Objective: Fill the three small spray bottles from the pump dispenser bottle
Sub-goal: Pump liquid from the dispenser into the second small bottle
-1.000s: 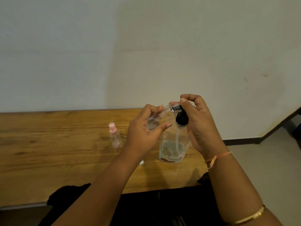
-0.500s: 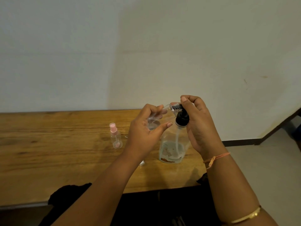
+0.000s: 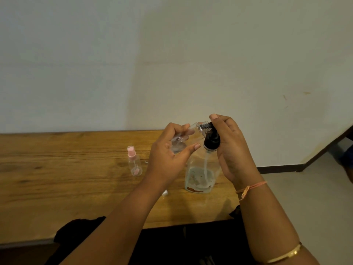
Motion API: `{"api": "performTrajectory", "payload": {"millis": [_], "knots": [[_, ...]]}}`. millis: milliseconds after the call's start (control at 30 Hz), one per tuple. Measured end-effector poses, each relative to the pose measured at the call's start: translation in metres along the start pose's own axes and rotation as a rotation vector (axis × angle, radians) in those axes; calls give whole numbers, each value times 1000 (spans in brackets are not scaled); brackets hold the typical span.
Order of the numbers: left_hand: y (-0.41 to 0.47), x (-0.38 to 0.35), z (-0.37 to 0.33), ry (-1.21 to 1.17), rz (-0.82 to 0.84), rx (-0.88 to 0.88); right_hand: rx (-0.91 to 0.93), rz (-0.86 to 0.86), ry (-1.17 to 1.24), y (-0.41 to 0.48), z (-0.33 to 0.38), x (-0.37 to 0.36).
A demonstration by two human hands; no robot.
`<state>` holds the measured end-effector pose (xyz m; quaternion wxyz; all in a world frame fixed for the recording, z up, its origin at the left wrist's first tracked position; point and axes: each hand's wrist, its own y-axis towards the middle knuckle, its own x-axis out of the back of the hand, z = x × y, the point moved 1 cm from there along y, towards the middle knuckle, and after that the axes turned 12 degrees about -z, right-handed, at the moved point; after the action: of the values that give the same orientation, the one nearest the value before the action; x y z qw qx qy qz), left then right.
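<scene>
A clear pump dispenser bottle (image 3: 199,175) with a black pump head (image 3: 211,140) stands on the wooden table (image 3: 66,169), partly filled with liquid. My left hand (image 3: 168,155) grips a small clear uncapped spray bottle (image 3: 193,131), tilted with its threaded neck at the pump's spout. My right hand (image 3: 231,150) wraps round the pump head, fingers on top of it. A second small spray bottle (image 3: 134,162) with a pink cap stands on the table to the left. A third small bottle is not visible.
A small white piece (image 3: 164,192) lies on the table under my left forearm. The table's right end is just past the pump bottle, with floor (image 3: 305,197) beyond. A plain wall (image 3: 172,64) rises behind the table. Dark clothing fills the near edge.
Almost nothing has changed; both hands stay at the pump head with the small bottle held to the spout.
</scene>
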<state>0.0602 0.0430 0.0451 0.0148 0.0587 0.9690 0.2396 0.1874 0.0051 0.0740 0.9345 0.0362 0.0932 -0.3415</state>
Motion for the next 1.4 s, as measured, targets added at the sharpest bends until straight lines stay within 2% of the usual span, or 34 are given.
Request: {"api": "performTrajectory", "payload": {"millis": [267, 367, 567, 933, 1167, 1400], "knots": [[-3, 1, 4, 10, 29, 57, 23, 49, -122, 1, 4, -4], [-4, 1, 4, 8, 22, 50, 18, 60, -92, -1, 4, -2], [0, 0, -4, -4, 3, 11, -43, -31, 93, -1, 2, -2], [-4, 0, 5, 17, 11, 54, -13, 20, -60, 2, 3, -1], [-2, -1, -1, -5, -8, 0, -74, 14, 61, 2, 1, 1], [-4, -1, -1, 20, -11, 7, -41, 30, -11, 0, 3, -2]]}}
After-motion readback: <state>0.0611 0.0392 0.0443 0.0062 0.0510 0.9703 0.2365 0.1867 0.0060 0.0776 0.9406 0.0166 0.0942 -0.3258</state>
